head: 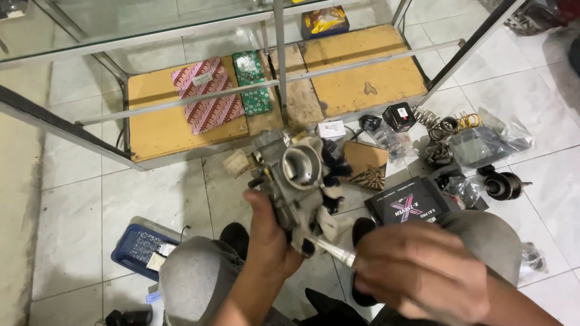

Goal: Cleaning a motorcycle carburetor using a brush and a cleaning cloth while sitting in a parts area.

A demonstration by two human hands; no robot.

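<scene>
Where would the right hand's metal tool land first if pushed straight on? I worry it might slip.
Probably the grey carburettor, held by the left hand; the tool in the right hand points at its underside, already about touching.

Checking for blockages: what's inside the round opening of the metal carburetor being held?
The carburetor bore shows only smooth, bare grey metal wall. Its deeper end lies in shadow, and the left hand covers the body's lower part.

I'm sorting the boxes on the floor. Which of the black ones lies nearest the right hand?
The large flat black box with pink and white lettering, just above the right hand. The small black box with the white label stands farther off, by the coil springs.
</scene>
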